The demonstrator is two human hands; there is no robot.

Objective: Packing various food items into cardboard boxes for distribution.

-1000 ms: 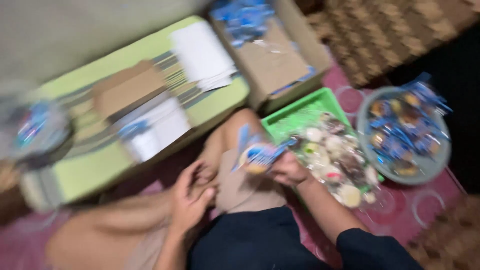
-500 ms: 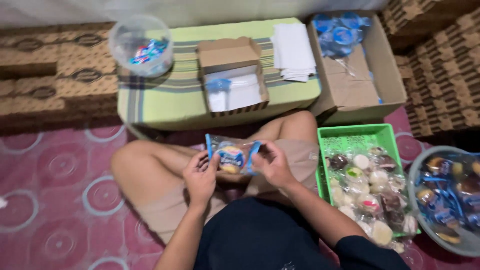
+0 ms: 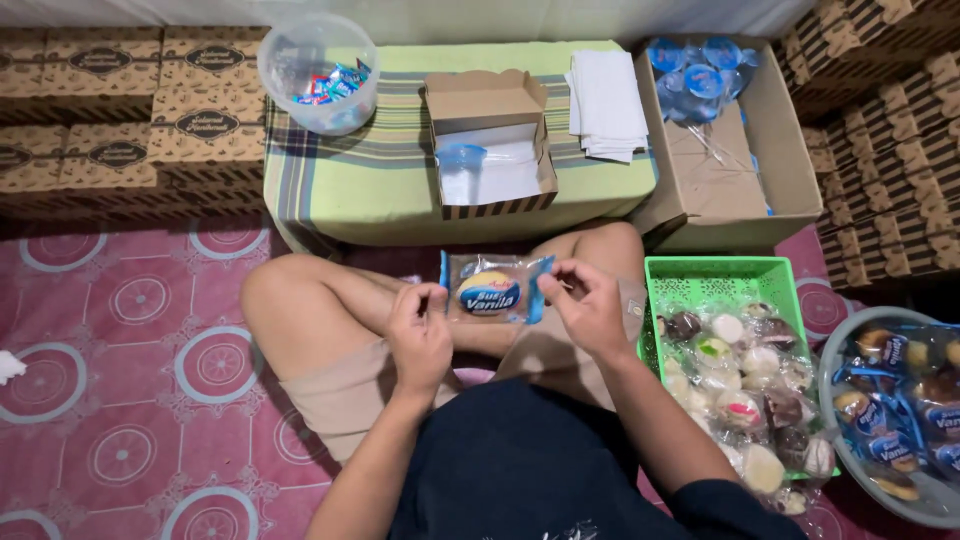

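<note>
The snack packet (image 3: pixel 492 288), a clear wrapper with blue ends and a round yellow-and-blue label in the middle, was held up flat over the lap between both hands. The left hand (image 3: pixel 420 335) was pinched on the packet's left edge, and the right hand (image 3: pixel 588 308) was pinched on its right edge, so both sets of fingers were clamped on the wrapper, not loose.

Just beyond the knees, a low worktop (image 3: pixel 380 180) covered in a green striped cloth was seen. On it, an open brown cardboard box (image 3: pixel 490 140) with white paper and a bit of blue plastic inside was set in the middle, a clear tub (image 3: pixel 318 72) of small colourful wrapped sweets at its left corner, and a stack of white napkins (image 3: pixel 606 105) to the right.

A big open carton (image 3: pixel 735 150) with blue-lidded cups was parked right of the worktop. A green basket (image 3: pixel 735 350) of plastic-wrapped cakes was placed by the right knee, and a grey bowl (image 3: pixel 895 420) of similar blue-ended packets beside that. Printed brown boxes (image 3: pixel 120 110) were stacked at far left.
</note>
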